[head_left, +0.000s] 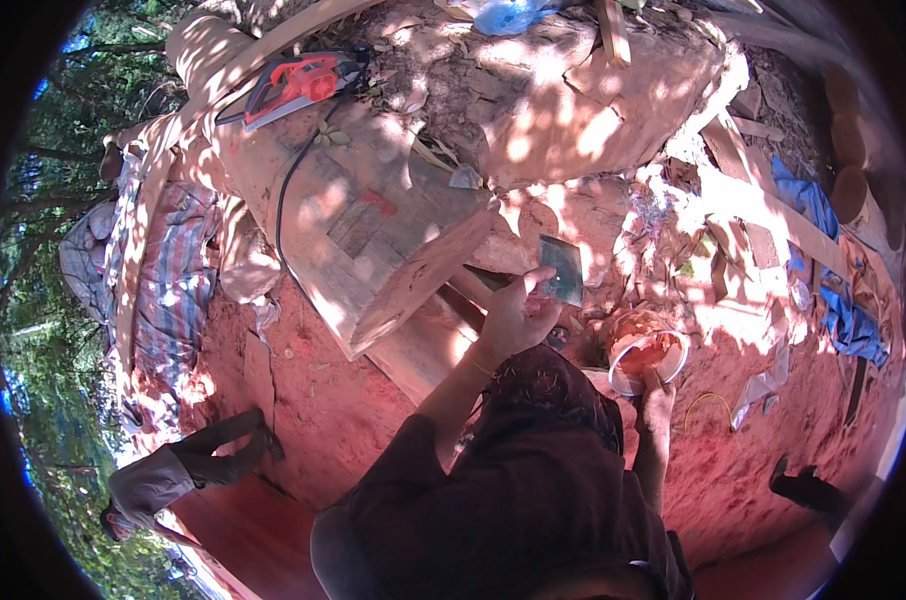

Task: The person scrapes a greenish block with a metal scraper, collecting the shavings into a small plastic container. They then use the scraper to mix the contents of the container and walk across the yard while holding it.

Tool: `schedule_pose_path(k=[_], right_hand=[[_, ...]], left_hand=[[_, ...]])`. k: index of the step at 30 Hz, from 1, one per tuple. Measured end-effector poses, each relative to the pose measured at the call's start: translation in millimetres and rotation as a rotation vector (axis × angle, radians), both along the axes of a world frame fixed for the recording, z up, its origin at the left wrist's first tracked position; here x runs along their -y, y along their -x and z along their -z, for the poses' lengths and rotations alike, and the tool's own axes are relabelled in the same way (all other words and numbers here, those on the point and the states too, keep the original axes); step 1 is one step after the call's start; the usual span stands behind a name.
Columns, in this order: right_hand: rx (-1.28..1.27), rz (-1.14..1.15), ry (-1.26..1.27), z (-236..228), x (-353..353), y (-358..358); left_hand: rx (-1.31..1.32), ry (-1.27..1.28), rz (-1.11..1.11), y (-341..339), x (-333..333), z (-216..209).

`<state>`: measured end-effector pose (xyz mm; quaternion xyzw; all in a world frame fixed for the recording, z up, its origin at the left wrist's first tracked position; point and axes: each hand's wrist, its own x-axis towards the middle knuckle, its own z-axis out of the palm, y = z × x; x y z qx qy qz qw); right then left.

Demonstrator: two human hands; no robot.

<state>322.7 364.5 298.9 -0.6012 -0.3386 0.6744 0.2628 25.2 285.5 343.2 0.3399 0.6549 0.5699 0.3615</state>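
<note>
My left hand (521, 316) is closed, thumb and fingers pinching the lower edge of a thin, dark green rectangular plate (563, 270), which stands up from the fingers. To the right, my right hand (655, 400) grips the near rim of a round white-rimmed tub (681, 352). The tub's mouth tilts toward me, and reddish-brown material (653, 350) shows inside. Some of the right fingers are hidden within the tub. A large pale wooden block (373, 220) lies beside my left hand, its cut end close to the wrist.
On the block's far end rests a red power tool (308, 82) with a black cord (283, 210). Beyond are a rock (583, 120), planks (773, 215) and blue cloth (843, 320). A striped sheet (178, 290) and another person (188, 470) are at left.
</note>
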Motion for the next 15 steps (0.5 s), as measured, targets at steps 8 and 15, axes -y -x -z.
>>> schedule_pose_path(k=[8, 15], right_hand=[[-0.062, 0.079, -0.009, -4.1, 3.3, -4.9], [-0.085, 0.151, -0.064, -21.6, 5.2, -2.7]], left_hand=[[-0.333, -0.055, 0.030, -29.7, -19.8, 15.2], [0.258, -0.162, 0.097, -45.1, -43.7, 7.3]])
